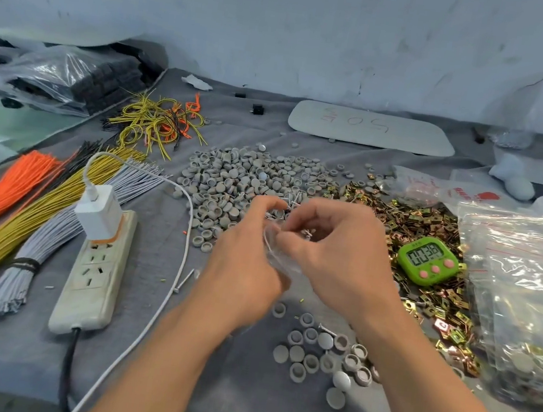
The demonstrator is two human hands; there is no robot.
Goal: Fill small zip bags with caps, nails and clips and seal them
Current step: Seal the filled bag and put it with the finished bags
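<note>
Both hands are up over the middle of the counter [224,396], and the zip bag [278,258] sits right between them. It is a clear, crumpled little thing, hard to make out against the skin. The left hand [246,257] has its fingers curled in and pinches the bag's near-left edge. The right hand [339,256] is curled just as tightly and pinches the other side at the mouth. Something thin and metallic shows at its fingertips, but I cannot tell whether it has hold of that.

The bag seems to hang with its long axis running from the fingertips back toward the person, so the mouth faces away, toward the stock. That is the relation that matters. The nails [294,205] lie directly beyond the fingertips, just past the bag's opening, wedged where the two big heaps meet.

The grey caps [239,180] spread ahead and to the left, nearer the left hand. The brassy clips [413,221] pile up to the right around a green timer [428,259], nearer the right hand. A scatter of loose caps [316,350] lies close in, under the right forearm.

My read is that the right hand is the free picker here and the left is the holder. A short reach straight ahead gets nails, and a swing right gets clips.
</note>
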